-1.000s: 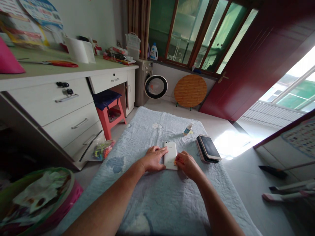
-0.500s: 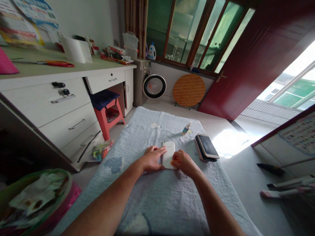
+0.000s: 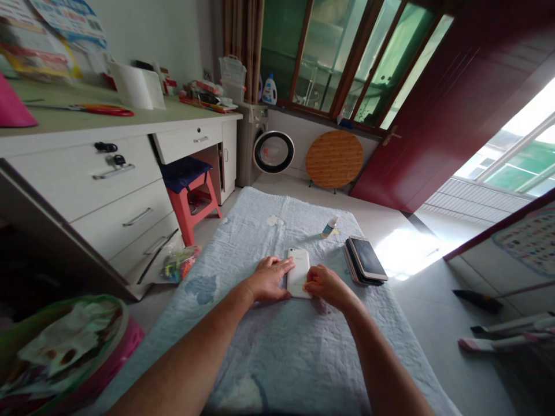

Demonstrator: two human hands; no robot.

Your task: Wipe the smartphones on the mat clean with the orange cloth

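A white smartphone (image 3: 299,266) lies back up on the cloth-covered table (image 3: 277,358), its camera end away from me. Along its left side, my left hand (image 3: 271,280) steadies it, with fingertips on the upper edge area and the thumb near the lower corner. My right hand (image 3: 323,284) is closed in a pinch at the phone's lower right edge. Something small and orange-yellow shows at those fingertips, too little of it to name. Beyond the right hand stands a small spray bottle (image 3: 329,227), and a stack of phones (image 3: 367,260) lies to the right.
Left of the table are a white desk (image 3: 130,193) with drawers, a red stool (image 3: 191,196) and a waste bin (image 3: 124,341). A washing machine (image 3: 251,144) with its door open and a round wooden board (image 3: 335,159) stand at the back. A red door (image 3: 407,115) is at right.
The view has shifted very slightly. Both hands keep to the same places on the phone, and the right fingers have barely moved along its edge.
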